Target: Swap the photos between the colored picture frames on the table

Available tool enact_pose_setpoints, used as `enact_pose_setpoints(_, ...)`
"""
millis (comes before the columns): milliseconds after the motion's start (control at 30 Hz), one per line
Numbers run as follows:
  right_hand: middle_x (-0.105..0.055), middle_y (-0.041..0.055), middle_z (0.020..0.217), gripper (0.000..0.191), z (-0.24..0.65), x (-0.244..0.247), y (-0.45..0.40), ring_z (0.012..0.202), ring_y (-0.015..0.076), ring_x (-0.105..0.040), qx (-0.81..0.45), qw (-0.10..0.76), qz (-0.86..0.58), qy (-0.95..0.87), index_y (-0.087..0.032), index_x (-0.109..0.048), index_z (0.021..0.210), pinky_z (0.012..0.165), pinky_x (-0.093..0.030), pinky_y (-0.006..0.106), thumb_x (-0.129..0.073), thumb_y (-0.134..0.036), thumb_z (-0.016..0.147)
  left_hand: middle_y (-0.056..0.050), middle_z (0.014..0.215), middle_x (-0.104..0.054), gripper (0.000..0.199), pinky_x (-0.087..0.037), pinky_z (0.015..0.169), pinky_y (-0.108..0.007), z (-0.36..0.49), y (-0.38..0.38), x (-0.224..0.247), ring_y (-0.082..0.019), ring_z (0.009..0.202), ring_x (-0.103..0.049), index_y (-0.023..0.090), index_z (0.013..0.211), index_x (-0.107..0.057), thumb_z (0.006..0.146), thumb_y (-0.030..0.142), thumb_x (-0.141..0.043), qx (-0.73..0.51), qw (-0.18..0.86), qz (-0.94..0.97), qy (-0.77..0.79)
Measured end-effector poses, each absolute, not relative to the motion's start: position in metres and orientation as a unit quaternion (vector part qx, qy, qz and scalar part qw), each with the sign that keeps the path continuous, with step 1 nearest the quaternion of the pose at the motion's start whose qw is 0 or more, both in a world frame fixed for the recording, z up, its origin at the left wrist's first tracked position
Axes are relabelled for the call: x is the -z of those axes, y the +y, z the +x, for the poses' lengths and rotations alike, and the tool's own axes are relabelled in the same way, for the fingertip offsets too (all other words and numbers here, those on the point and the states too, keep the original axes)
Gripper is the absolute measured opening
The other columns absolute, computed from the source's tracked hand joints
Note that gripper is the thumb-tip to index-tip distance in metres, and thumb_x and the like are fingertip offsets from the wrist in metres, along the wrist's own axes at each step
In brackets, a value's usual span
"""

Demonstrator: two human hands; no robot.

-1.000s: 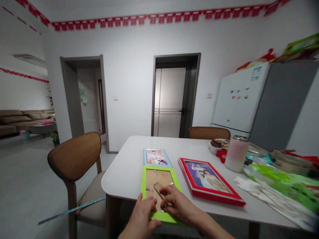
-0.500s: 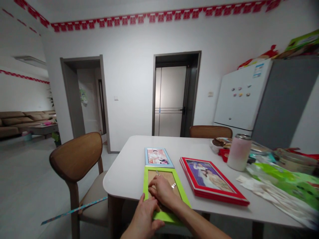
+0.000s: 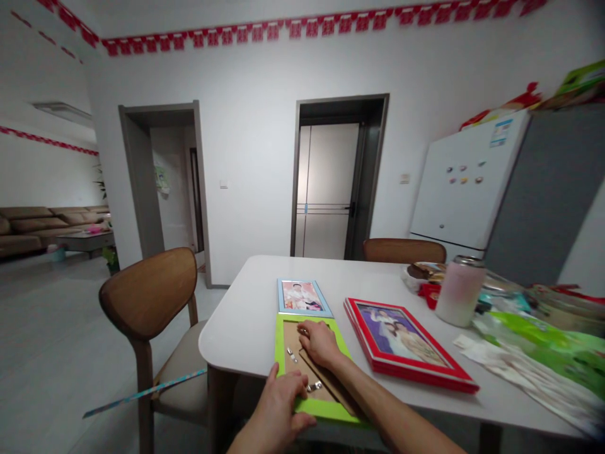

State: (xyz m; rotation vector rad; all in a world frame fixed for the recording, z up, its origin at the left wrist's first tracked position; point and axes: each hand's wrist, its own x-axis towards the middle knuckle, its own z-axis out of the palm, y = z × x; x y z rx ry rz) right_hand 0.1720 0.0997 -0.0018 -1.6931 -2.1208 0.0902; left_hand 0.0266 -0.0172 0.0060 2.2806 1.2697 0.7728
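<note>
– While two bare hands work at the near edge of the white table (image 3: 231, 328), give us the count!

– One green picture frame (image 3: 280, 343), one blue picture frame (image 3: 305, 296), and one stack of red picture frames (image 3: 401, 337), layered too tightly to number. Two wooden chairs (image 3: 151, 293), one pink-and-white tumbler (image 3: 460, 293).

– And the green one?

– Back side up, directly in front of the person, far rim close against the blue frame! Tan backing board (image 3: 302, 367), at least two metal clips (image 3: 292, 355), and a brown strip (image 3: 333, 386) slanting across.

– Fingers?

– Left hand (image 3: 283, 403): bent loosely over the lower left corner, touching the rim; can't call whether it grips. Right hand (image 3: 321, 343): fingers curled down at the upper part of the board; whether they pinch anything, I can't tell.

– Anything blocking?

– The right forearm (image 3: 392, 403) crosses the frame's right side, covering some of the board. Over on the right, a white cloth (image 3: 534, 378) and a green plastic bag (image 3: 543, 340) crowd beside the red stack, and the tumbler partly hides the clutter behind.
</note>
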Motion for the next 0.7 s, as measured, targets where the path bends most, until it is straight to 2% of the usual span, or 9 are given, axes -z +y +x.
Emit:
enact_pose_setpoints(133,-0.062,0.0052,0.097,0.03,0.174,0.001,0.102,0.092,0.0182,-0.049,-0.036,0.207,-0.616,-0.759,-0.024,-0.057,0.102,0.074,-0.031,0.028,-0.044,-0.03,0.074,0.002,0.098,-0.059,0.024,-0.012,0.1,-0.041,0.028,-0.017,-0.008,-0.014,0.091,-0.053,0.021,0.083,-0.052,0.063,0.025,-0.064,-0.265,0.202,0.823,0.46)
enact_pose_setpoints(300,-0.061,0.0036,0.1,0.033,0.171,-0.003,0.099,0.092,0.0194,-0.05,-0.031,0.215,-0.602,-0.769,-0.027,-0.055,0.104,0.075,-0.031,0.031,-0.044,-0.022,0.073,0.003,0.098,-0.058,0.026,-0.012,0.1,-0.039,0.027,-0.016,-0.004,-0.015,0.092,-0.052,0.022,0.083,-0.052,0.062,0.027,-0.065,-0.261,0.197,0.829,0.454)
enact_pose_setpoints(433,-0.061,0.0035,0.1,0.031,0.169,-0.008,0.097,0.093,0.0203,-0.049,-0.034,0.224,-0.596,-0.77,-0.025,-0.057,0.1,0.077,-0.031,0.032,-0.043,-0.021,0.073,0.003,0.094,-0.059,0.028,-0.011,0.101,-0.038,0.027,-0.014,-0.002,-0.014,0.09,-0.053,0.022,0.085,-0.052,0.061,0.026,-0.065,-0.27,0.202,0.827,0.45)
enact_pose_setpoints(600,-0.058,0.0058,0.104,0.033,0.181,-0.014,0.075,0.095,0.0179,-0.049,-0.051,0.244,-0.586,-0.771,-0.021,-0.057,0.102,0.08,-0.032,0.028,-0.044,-0.031,0.073,0.003,0.097,-0.058,0.03,-0.01,0.101,-0.039,0.025,-0.01,-0.004,-0.015,0.092,-0.052,0.021,0.085,-0.052,0.059,0.025,-0.066,-0.267,0.218,0.821,0.455)
enact_pose_setpoints(700,-0.059,0.0069,0.098,0.038,0.194,-0.014,0.051,0.089,0.0185,-0.052,-0.079,0.23,-0.573,-0.782,-0.02,-0.058,0.099,0.075,-0.036,0.025,-0.05,-0.038,0.066,0.003,0.095,-0.059,0.029,-0.011,0.101,-0.04,0.025,-0.011,-0.005,-0.014,0.091,-0.052,0.021,0.084,-0.053,0.059,0.024,-0.066,-0.271,0.229,0.823,0.444)
